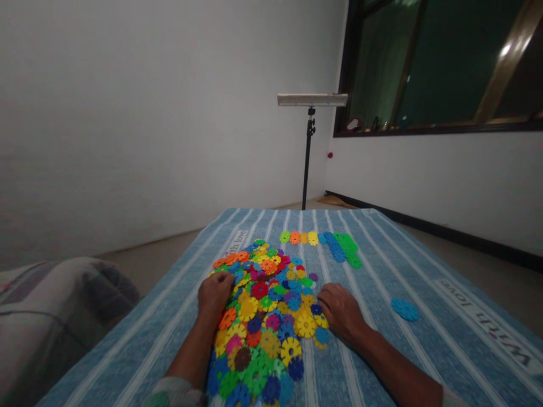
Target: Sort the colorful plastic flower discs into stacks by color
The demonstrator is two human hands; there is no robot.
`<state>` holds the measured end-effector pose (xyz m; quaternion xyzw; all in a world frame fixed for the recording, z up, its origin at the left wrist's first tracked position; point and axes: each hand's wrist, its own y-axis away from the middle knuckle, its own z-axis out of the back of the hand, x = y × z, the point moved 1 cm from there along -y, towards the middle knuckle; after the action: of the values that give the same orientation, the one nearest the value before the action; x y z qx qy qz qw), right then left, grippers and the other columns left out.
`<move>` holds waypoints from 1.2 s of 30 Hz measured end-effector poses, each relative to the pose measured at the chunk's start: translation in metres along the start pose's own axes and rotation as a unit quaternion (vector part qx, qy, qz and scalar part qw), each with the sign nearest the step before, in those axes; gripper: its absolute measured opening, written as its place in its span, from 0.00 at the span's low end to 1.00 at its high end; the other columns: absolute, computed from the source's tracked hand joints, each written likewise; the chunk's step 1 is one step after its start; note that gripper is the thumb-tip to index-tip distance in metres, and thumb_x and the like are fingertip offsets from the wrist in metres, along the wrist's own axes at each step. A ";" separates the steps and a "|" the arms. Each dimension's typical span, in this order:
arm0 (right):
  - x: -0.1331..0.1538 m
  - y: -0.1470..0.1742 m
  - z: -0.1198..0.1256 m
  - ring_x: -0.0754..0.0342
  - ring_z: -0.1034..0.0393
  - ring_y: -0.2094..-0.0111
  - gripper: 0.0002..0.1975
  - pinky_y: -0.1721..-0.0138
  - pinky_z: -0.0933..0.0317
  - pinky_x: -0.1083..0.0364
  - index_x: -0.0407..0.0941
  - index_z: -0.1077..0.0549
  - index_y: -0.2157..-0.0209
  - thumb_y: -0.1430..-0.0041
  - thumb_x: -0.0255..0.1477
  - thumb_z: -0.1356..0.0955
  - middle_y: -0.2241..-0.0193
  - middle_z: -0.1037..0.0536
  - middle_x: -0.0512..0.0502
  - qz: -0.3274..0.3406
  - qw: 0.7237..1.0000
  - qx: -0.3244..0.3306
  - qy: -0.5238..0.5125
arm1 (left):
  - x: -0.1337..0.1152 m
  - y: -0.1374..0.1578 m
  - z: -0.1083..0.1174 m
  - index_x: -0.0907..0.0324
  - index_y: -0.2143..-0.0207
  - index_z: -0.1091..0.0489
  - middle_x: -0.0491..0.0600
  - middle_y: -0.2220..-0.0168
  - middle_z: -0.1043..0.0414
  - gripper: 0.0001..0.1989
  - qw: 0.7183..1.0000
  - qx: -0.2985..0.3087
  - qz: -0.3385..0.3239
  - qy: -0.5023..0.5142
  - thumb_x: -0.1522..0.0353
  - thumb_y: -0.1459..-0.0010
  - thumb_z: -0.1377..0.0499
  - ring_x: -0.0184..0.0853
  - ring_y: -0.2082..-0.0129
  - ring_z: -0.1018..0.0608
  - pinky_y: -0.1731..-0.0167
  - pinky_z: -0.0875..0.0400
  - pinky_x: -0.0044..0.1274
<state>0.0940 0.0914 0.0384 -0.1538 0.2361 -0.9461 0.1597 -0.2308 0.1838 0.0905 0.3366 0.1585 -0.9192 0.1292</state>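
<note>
A broad pile of flat plastic snowflake discs point(259, 290) in many colours lies on the striped cloth. At the pile's left edge, my left hand point(215, 294) has its fingers bent and drawn together beside blue and orange discs. My right hand point(341, 311) rests at the right edge, fingers curled down next to yellow and dark blue discs. Whatever either hand may have between its fingers is hidden. Past the pile, a row of single discs point(294, 238) leads to overlapping lines of blue discs point(335, 247) and green discs point(349, 250).
A light blue disc piece point(405, 309) lies alone on the right of the cloth-covered table point(169, 339). Behind the table stands a lamp on a black stand point(307, 158). Something draped in cloth point(63, 316) is at the left. A window point(436, 62) is at upper right.
</note>
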 end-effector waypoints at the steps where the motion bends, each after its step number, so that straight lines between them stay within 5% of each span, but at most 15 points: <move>1: 0.000 0.000 0.000 0.51 0.34 0.62 0.08 0.59 0.46 0.53 0.45 0.26 0.70 0.37 0.23 0.34 0.67 0.25 0.47 0.002 1.000 -0.001 0.001 | 0.000 0.001 0.000 0.57 0.72 0.22 0.49 0.71 0.21 0.14 1.000 -0.002 -0.005 -0.001 0.61 0.49 0.46 0.41 0.67 0.21 0.68 0.33 0.27; 36: -0.002 0.006 0.008 0.51 0.34 0.60 0.10 0.58 0.45 0.53 0.45 0.25 0.68 0.36 0.23 0.36 0.64 0.24 0.45 0.002 1.000 0.021 0.006 | -0.019 0.014 -0.007 0.57 0.73 0.22 0.47 0.68 0.20 0.10 0.998 0.005 -0.042 -0.044 0.66 0.47 0.43 0.37 0.64 0.22 0.67 0.34 0.24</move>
<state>0.1002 0.0844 0.0416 -0.1444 0.2172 -0.9514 0.1636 -0.2076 0.1761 0.0950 0.2894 0.1625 -0.9385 0.0955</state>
